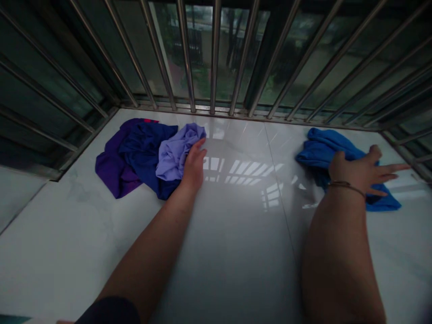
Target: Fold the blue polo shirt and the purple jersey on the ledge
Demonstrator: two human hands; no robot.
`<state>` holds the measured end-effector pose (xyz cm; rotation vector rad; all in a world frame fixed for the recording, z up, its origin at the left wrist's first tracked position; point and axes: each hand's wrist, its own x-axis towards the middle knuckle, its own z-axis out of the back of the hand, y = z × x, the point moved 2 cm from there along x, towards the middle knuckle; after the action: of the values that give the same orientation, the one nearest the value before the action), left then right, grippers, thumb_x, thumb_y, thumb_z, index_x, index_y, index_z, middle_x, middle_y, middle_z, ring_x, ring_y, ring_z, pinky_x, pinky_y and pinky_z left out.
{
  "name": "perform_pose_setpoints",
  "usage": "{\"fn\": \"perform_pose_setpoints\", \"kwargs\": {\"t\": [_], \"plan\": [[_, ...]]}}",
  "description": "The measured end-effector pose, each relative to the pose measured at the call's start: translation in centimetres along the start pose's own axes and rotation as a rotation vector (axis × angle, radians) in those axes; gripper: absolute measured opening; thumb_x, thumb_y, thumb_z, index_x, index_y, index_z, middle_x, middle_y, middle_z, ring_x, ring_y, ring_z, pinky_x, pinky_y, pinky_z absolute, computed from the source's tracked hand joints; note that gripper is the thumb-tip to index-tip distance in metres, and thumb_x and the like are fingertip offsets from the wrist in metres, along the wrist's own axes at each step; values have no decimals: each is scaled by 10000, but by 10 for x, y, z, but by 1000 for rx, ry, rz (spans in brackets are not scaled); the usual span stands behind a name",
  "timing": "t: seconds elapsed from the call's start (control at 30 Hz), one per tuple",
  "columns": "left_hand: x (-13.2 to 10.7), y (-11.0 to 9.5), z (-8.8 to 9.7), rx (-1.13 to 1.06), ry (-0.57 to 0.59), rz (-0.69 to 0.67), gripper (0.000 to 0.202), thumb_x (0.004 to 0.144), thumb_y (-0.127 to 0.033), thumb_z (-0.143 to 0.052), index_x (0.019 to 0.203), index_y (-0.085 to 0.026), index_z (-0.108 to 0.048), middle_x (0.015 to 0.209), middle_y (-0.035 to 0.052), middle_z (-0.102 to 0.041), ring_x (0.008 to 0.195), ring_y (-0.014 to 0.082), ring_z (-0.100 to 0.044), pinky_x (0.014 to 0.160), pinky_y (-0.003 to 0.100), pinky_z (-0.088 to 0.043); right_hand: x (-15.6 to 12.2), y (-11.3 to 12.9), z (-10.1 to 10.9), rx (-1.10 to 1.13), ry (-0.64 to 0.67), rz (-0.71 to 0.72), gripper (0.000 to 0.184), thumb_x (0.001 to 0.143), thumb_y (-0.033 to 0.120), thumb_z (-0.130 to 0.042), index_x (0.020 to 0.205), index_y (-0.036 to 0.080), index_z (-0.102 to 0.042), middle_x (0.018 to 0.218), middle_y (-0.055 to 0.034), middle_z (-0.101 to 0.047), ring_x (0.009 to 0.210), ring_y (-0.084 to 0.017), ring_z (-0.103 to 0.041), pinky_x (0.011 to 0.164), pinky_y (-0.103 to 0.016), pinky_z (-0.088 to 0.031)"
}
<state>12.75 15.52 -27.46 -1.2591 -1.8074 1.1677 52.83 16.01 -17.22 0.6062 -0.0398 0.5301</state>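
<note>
My left hand (195,164) rests against the right side of a crumpled lavender cloth (173,153). Its visible fingers are stretched out and parted; the others are hidden. Under and beside that cloth lie a dark blue cloth (145,148) and a purple cloth (116,173), bunched in one pile. On the right, my right hand (361,170) is spread wide over a bright blue cloth (330,146), holding nothing. Whether its palm touches the fabric I cannot tell. A thin bracelet (341,183) circles the right wrist.
Both piles lie on a glossy white tiled surface (232,234) that reflects the window. Upright metal bars (213,67) line its far edge and both sides, with glass and greenery behind. A tile seam (278,184) runs between the piles.
</note>
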Motion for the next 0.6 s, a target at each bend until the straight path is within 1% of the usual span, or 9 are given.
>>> {"fn": "perform_pose_setpoints", "kwargs": {"t": [0.07, 0.13, 0.23, 0.3, 0.37, 0.4, 0.47, 0.53, 0.6], "plan": [[1, -2, -1, -24, -5, 51, 357, 845, -385, -831, 1181, -278, -774, 1443, 58, -778, 1529, 243, -614, 1252, 354, -472, 6, -14, -4, -70, 23, -10, 873, 914, 510, -772, 1737, 364, -520, 1904, -322, -149, 1753, -570, -205, 1258, -889, -144], [0, -3, -3, -48, 26, 116, 286, 861, -376, -800, 1124, -271, -756, 1499, 73, -755, 1543, 235, -602, 1256, 370, -465, 8, -21, -6, -112, 40, 14, 808, 927, 549, -752, 1686, 325, -591, 1819, -370, -328, 1698, -587, -322, 1230, -888, -203], [-2, -1, -5, -56, 69, 154, 235, 897, -353, -766, 1117, -271, -757, 1524, 73, -738, 1545, 228, -595, 1253, 368, -463, 8, -21, -5, -124, -18, 49, 562, 996, 388, -644, 1540, 269, -723, 1663, -384, -537, 1602, -564, -484, 1190, -860, -304], [-1, 0, -2, -34, 24, 78, 239, 895, -325, -772, 1130, -280, -768, 1457, 54, -758, 1510, 216, -612, 1252, 342, -457, 11, -17, -2, -97, -47, 39, 490, 1012, 271, -567, 1458, 231, -766, 1555, -365, -649, 1513, -542, -591, 1174, -823, -350], [2, -1, 4, -14, -87, -42, 260, 892, -306, -793, 1150, -300, -765, 1423, 25, -763, 1503, 200, -612, 1267, 318, -437, 16, -7, 2, -20, -67, 77, 465, 1024, 219, -499, 1399, 195, -774, 1465, -331, -725, 1451, -497, -651, 1180, -742, -394], [4, -2, 6, -18, -148, -81, 266, 897, -305, -800, 1159, -310, -757, 1440, 13, -757, 1521, 194, -601, 1277, 313, -428, 17, -1, 5, 36, -81, 133, 443, 1036, 209, -465, 1347, 187, -780, 1438, -314, -745, 1433, -466, -664, 1188, -690, -413], [7, -4, 10, -69, -216, -66, 250, 915, -323, -803, 1157, -313, -740, 1515, 8, -733, 1575, 190, -567, 1293, 319, -424, 14, 15, 13, 214, -117, 288, 373, 1046, 206, -432, 1176, 209, -781, 1348, -260, -785, 1368, -398, -700, 1178, -583, -463], [8, -6, 10, -157, -165, 37, 231, 931, -366, -798, 1140, -299, -726, 1590, 35, -705, 1609, 203, -552, 1299, 350, -441, -1, 33, 26, 490, -92, 440, 268, 1034, 233, -473, 1001, 246, -739, 1188, -175, -811, 1219, -336, -749, 1119, -504, -521], [5, -9, 4, -223, -16, 145, 277, 947, -438, -801, 1171, -293, -724, 1636, 69, -681, 1625, 232, -551, 1306, 408, -450, -28, 49, 43, 811, 73, 561, 151, 998, 298, -592, 907, 256, -705, 1015, -90, -776, 1022, -279, -754, 990, -440, -574]]}}
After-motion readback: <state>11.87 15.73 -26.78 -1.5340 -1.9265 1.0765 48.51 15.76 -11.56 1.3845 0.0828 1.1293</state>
